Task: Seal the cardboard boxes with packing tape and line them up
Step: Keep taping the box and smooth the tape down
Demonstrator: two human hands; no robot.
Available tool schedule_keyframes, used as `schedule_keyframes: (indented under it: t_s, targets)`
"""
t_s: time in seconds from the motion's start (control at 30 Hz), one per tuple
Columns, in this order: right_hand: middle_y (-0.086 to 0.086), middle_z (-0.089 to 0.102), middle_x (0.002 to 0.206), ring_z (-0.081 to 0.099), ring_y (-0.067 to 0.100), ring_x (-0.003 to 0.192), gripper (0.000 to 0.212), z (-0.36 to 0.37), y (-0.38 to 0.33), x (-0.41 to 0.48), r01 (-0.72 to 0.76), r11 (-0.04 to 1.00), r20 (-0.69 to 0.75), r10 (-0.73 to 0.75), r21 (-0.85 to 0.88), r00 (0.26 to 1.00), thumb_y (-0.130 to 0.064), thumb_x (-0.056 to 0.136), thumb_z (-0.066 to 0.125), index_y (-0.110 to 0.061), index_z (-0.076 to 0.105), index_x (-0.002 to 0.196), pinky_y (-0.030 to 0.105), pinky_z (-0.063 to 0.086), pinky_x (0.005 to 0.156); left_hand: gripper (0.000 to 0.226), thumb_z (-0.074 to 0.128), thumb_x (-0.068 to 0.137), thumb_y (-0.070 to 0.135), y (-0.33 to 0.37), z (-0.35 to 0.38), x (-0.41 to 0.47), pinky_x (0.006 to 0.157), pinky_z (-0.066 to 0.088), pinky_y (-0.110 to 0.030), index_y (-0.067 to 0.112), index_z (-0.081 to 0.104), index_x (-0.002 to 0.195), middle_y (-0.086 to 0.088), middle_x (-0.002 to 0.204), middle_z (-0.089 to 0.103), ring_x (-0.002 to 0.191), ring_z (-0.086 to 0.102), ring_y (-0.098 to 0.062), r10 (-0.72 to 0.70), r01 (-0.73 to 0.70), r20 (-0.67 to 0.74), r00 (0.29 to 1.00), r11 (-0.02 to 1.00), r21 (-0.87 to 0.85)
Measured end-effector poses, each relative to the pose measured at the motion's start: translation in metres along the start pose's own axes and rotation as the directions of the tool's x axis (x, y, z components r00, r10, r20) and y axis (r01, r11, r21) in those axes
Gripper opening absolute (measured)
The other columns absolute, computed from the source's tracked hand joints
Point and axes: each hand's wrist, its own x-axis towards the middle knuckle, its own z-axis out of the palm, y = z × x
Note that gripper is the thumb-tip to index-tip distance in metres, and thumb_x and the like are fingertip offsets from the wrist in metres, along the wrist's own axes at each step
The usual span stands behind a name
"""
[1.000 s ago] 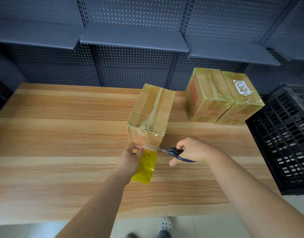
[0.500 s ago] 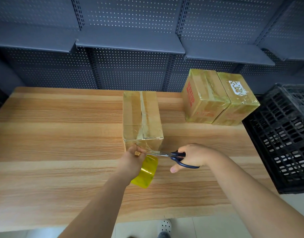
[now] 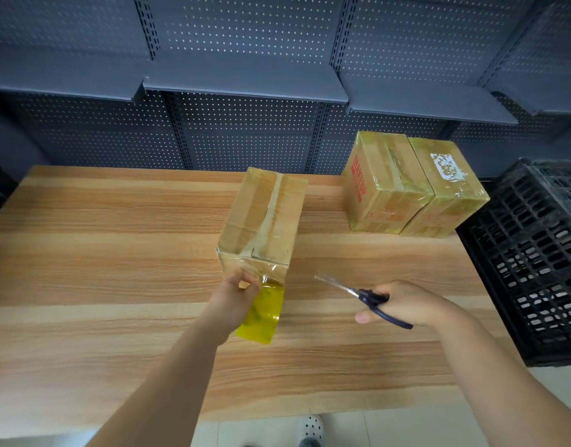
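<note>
From the head view, a brown cardboard box [image 3: 261, 217] sits in the middle of the wooden counter [image 3: 100, 253]. Its long side runs away from the person toward the dark shelves [image 3: 245, 79], and the far end leans a little to the right. A strip of clear tape runs the long way down its top. The short near end faces the person.

The left grip [image 3: 235, 295] holds a yellow tape roll [image 3: 263, 312] right up against that near end. The right grip [image 3: 407, 303] is curled around blue scissors [image 3: 368, 296]. Their blades point left toward the box but do not touch it.

Two taped boxes [image 3: 384, 182] [image 3: 445, 185] stand side by side, touching, at the far right of the counter. A black crate [image 3: 536, 262] sits just past the counter's right edge.
</note>
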Motion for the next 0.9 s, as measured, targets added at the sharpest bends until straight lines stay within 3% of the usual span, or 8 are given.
schedule_keyframes:
  t_s: [0.1,0.2,0.33,0.43,0.53,0.67,0.8,0.9]
  targets:
    - [0.004,0.072,0.088,0.058,0.010,0.071,0.048,0.002,-0.025,-0.008,0.146,0.938,-0.226,-0.075,0.315,0.971,-0.063,0.077,0.067,-0.016,0.061,0.086,0.024,0.040,0.065,0.011,0.061,0.094,0.031,-0.005,0.000,-0.003,0.071,0.050,-0.038,0.031,0.060,0.082,-0.007,0.091,0.063,0.082,0.059,-0.027,-0.019,0.020,0.023,1.000,0.999,-0.049]
    - [-0.002,0.063,0.089,0.057,0.010,0.080,0.049,0.015,-0.076,0.005,0.242,0.891,-0.396,-0.078,0.384,0.915,-0.066,0.078,0.066,-0.019,0.056,0.090,0.026,0.039,0.065,0.008,0.061,0.095,0.027,-0.007,0.001,-0.009,0.068,0.046,-0.034,0.022,0.058,0.089,-0.006,0.085,0.062,0.076,0.056,-0.023,-0.009,0.018,0.060,0.998,0.989,-0.147]
    - [-0.006,0.060,0.084,0.055,0.005,0.072,0.044,0.036,-0.132,0.042,0.267,0.819,-0.404,-0.047,0.509,0.914,-0.057,0.075,0.076,-0.021,0.053,0.087,0.024,0.040,0.060,0.019,0.070,0.089,0.014,-0.015,0.001,-0.018,0.069,0.046,-0.037,0.017,0.054,0.098,-0.010,0.085,0.067,0.075,0.057,-0.022,0.028,0.000,0.112,0.993,0.968,-0.250]
    - [-0.013,0.054,0.082,0.051,0.002,0.070,0.046,0.043,-0.141,0.056,0.260,0.763,-0.395,-0.006,0.592,0.919,-0.050,0.076,0.079,-0.021,0.051,0.097,0.023,0.041,0.066,0.024,0.070,0.086,0.005,-0.023,-0.001,-0.019,0.069,0.049,-0.037,0.017,0.052,0.098,-0.010,0.086,0.071,0.074,0.062,-0.023,0.026,0.009,0.116,0.993,0.957,-0.291]
    - [-0.012,0.054,0.080,0.055,0.010,0.073,0.040,0.041,-0.143,0.062,0.285,0.763,-0.434,-0.007,0.581,0.901,-0.048,0.079,0.077,-0.021,0.050,0.091,0.022,0.038,0.057,0.023,0.071,0.086,0.009,-0.025,-0.002,-0.017,0.065,0.050,-0.033,0.018,0.053,0.098,-0.006,0.086,0.071,0.072,0.061,-0.020,0.013,0.018,0.101,0.995,0.953,-0.301]
    - [-0.015,0.051,0.080,0.054,0.013,0.078,0.041,0.034,-0.152,0.070,0.275,0.782,-0.452,0.010,0.559,0.892,-0.050,0.081,0.074,-0.021,0.049,0.094,0.027,0.040,0.074,0.023,0.074,0.084,0.016,-0.023,-0.003,-0.009,0.074,0.054,-0.043,0.024,0.056,0.096,-0.006,0.091,0.073,0.075,0.062,-0.022,0.004,0.014,0.056,0.998,0.951,-0.309]
    - [-0.016,0.049,0.077,0.048,0.000,0.067,0.036,0.025,-0.156,0.075,0.269,0.786,-0.424,-0.009,0.557,0.906,-0.050,0.083,0.073,-0.026,0.046,0.085,0.026,0.038,0.075,0.023,0.073,0.085,0.014,-0.018,-0.004,-0.004,0.073,0.053,-0.042,0.019,0.055,0.099,-0.003,0.083,0.071,0.072,0.060,-0.021,0.015,0.004,0.056,0.998,0.947,-0.321]
    - [-0.009,0.057,0.088,0.056,0.010,0.080,0.047,0.017,-0.147,0.067,0.279,0.819,-0.402,-0.065,0.502,0.913,-0.056,0.078,0.074,-0.020,0.053,0.099,0.029,0.039,0.071,0.023,0.073,0.085,0.014,-0.020,-0.005,-0.003,0.078,0.055,-0.049,0.022,0.057,0.099,-0.005,0.088,0.074,0.076,0.063,-0.022,0.018,0.005,0.067,0.998,0.948,-0.318]
